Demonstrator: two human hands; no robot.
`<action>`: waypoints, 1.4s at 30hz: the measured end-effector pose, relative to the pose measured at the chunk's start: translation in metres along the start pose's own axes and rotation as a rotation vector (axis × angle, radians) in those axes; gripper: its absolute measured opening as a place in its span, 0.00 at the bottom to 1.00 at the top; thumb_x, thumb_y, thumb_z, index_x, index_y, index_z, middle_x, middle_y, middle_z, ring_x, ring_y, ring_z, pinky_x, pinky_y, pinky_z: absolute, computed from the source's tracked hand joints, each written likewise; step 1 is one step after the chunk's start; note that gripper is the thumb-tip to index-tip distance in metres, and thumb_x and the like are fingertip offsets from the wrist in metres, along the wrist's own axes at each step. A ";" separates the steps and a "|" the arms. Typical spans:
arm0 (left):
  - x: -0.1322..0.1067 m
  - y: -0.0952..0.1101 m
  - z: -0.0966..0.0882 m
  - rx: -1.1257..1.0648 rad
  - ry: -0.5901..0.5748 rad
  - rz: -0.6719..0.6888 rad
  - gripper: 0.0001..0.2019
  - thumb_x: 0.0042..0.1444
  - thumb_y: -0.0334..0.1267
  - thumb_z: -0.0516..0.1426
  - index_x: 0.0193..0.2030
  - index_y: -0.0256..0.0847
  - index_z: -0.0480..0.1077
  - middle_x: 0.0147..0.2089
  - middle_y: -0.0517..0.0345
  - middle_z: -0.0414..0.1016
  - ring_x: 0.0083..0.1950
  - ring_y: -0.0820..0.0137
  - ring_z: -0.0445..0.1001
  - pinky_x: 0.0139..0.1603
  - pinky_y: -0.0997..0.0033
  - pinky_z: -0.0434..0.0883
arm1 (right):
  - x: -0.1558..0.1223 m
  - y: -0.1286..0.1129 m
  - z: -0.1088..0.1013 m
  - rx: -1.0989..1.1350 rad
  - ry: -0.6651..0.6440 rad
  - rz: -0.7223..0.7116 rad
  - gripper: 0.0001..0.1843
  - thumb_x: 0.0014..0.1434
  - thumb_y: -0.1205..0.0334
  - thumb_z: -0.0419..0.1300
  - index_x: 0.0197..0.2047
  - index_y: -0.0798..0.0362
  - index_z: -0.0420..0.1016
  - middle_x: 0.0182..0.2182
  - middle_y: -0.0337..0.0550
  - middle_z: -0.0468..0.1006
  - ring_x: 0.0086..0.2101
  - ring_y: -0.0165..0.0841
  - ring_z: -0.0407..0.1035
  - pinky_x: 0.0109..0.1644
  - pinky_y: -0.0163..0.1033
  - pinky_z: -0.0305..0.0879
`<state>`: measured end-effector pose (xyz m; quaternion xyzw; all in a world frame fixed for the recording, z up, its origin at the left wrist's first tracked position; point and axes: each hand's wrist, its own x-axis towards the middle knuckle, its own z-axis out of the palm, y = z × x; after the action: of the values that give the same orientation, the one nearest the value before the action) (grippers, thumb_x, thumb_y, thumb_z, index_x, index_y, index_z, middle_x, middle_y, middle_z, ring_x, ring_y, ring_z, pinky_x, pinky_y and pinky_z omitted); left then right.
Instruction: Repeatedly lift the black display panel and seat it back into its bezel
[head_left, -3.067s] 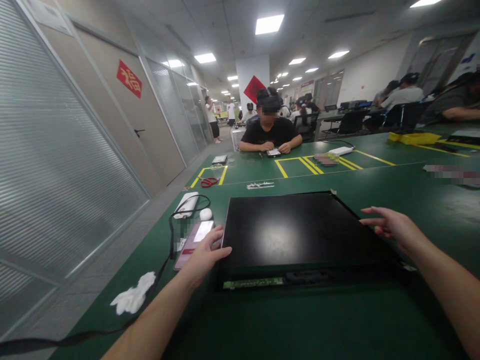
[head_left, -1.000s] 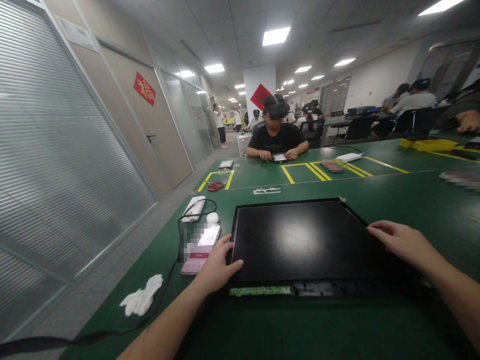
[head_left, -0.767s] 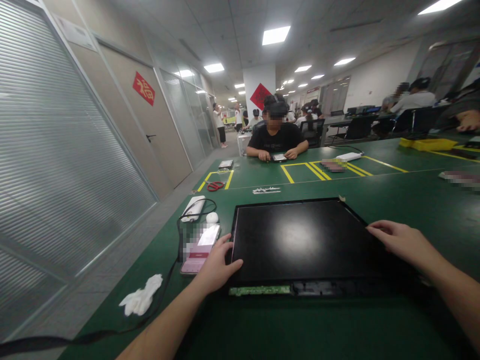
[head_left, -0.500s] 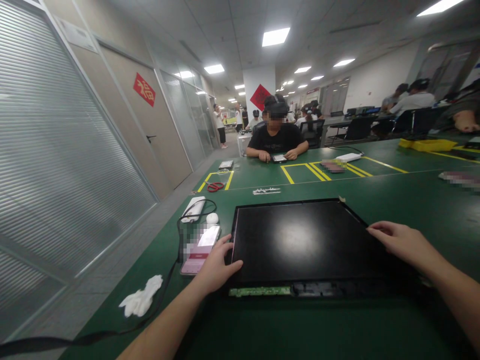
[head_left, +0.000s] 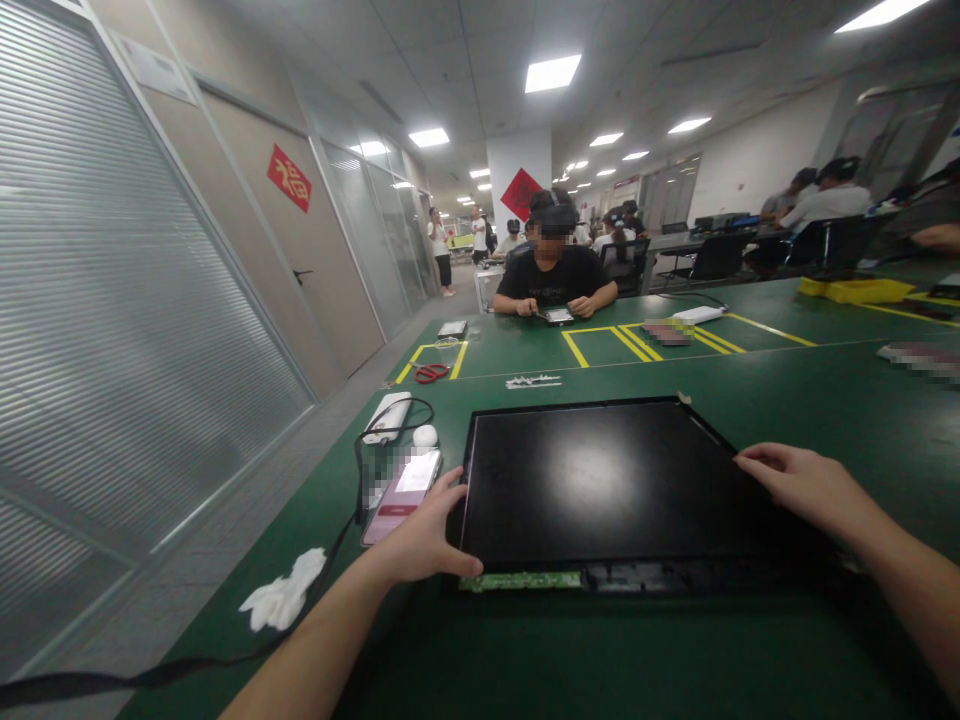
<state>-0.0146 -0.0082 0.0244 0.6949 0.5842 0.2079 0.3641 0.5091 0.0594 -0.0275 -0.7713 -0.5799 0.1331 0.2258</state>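
Note:
A black LCD screen panel (head_left: 592, 490) in a black frame lies flat in front of me, glare on its middle. A green circuit board strip (head_left: 521, 581) shows along its near edge, on the left. My left hand (head_left: 424, 530) rests at the panel's left side, thumb and fingers spread apart, the thumb at the near-left corner. On the opposite side, my right hand (head_left: 806, 490) pinches the right rim between thumb and fingers. A bit of pale tape (head_left: 683, 398) sticks up at the far-right corner.
Left of the panel are a phone (head_left: 401, 500), a white power bank (head_left: 388, 417) with a black cable, a round white case (head_left: 425, 437) and crumpled tissue (head_left: 285, 592). Beyond lie red-handled scissors (head_left: 430, 373) and white strips (head_left: 533, 381). A co-worker (head_left: 555, 275) sits opposite.
My left hand has slid nearer along the panel's left side, its thumb moving from the screen's face down to the near-left corner. The right hand and the panel look unmoved.

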 end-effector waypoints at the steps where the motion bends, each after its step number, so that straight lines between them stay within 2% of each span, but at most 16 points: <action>1: 0.000 0.000 -0.001 -0.008 -0.002 0.009 0.44 0.29 0.37 0.74 0.60 0.40 0.74 0.78 0.39 0.48 0.77 0.44 0.50 0.75 0.46 0.51 | 0.001 0.001 0.001 -0.001 0.003 -0.007 0.25 0.47 0.37 0.56 0.36 0.45 0.83 0.34 0.46 0.84 0.33 0.47 0.78 0.40 0.48 0.69; 5: 0.000 -0.002 -0.003 -0.025 -0.045 0.022 0.42 0.32 0.36 0.72 0.60 0.42 0.73 0.79 0.41 0.45 0.76 0.47 0.53 0.73 0.48 0.57 | 0.004 0.006 0.003 -0.008 0.018 -0.037 0.25 0.48 0.36 0.55 0.35 0.44 0.83 0.33 0.45 0.84 0.33 0.47 0.78 0.39 0.48 0.69; 9: 0.000 -0.001 -0.004 0.002 -0.044 0.019 0.43 0.31 0.35 0.73 0.61 0.42 0.73 0.79 0.41 0.46 0.76 0.45 0.52 0.73 0.47 0.56 | 0.003 0.005 0.001 -0.011 0.011 -0.032 0.25 0.47 0.36 0.55 0.34 0.44 0.83 0.32 0.44 0.84 0.33 0.47 0.78 0.40 0.48 0.69; 15: 0.001 -0.003 -0.004 -0.002 -0.087 0.001 0.44 0.34 0.35 0.72 0.63 0.39 0.70 0.79 0.39 0.41 0.75 0.46 0.54 0.72 0.49 0.59 | 0.001 0.002 -0.001 -0.014 0.005 -0.029 0.25 0.47 0.37 0.56 0.35 0.44 0.83 0.34 0.45 0.84 0.33 0.47 0.78 0.41 0.48 0.69; 26: 0.000 0.001 -0.003 0.007 -0.076 0.009 0.42 0.34 0.35 0.72 0.62 0.39 0.71 0.79 0.39 0.43 0.75 0.46 0.55 0.72 0.49 0.59 | -0.003 -0.004 -0.001 -0.027 -0.007 0.014 0.23 0.49 0.39 0.56 0.36 0.45 0.83 0.35 0.45 0.84 0.33 0.45 0.77 0.41 0.48 0.69; 32: 0.001 -0.002 -0.003 0.029 -0.095 0.024 0.43 0.34 0.35 0.72 0.63 0.38 0.69 0.79 0.39 0.40 0.76 0.46 0.53 0.73 0.49 0.58 | 0.000 -0.001 0.001 -0.069 0.014 -0.053 0.24 0.49 0.39 0.54 0.35 0.46 0.83 0.32 0.45 0.84 0.32 0.45 0.77 0.41 0.47 0.70; 37: 0.001 -0.002 -0.004 0.039 -0.119 0.008 0.45 0.36 0.37 0.71 0.66 0.38 0.67 0.80 0.40 0.38 0.76 0.46 0.53 0.72 0.50 0.60 | 0.001 0.001 0.001 -0.092 -0.024 -0.023 0.25 0.51 0.39 0.54 0.38 0.45 0.83 0.34 0.46 0.84 0.32 0.44 0.77 0.42 0.47 0.70; 42: 0.000 -0.001 -0.004 0.051 -0.108 0.019 0.44 0.36 0.38 0.71 0.65 0.38 0.68 0.79 0.40 0.40 0.76 0.45 0.52 0.72 0.49 0.59 | 0.008 0.013 0.005 -0.091 -0.022 -0.049 0.24 0.52 0.39 0.54 0.38 0.45 0.83 0.35 0.46 0.83 0.33 0.44 0.77 0.41 0.46 0.70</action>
<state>-0.0186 -0.0074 0.0266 0.7197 0.5622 0.1588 0.3752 0.5203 0.0653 -0.0382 -0.7648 -0.6066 0.1094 0.1873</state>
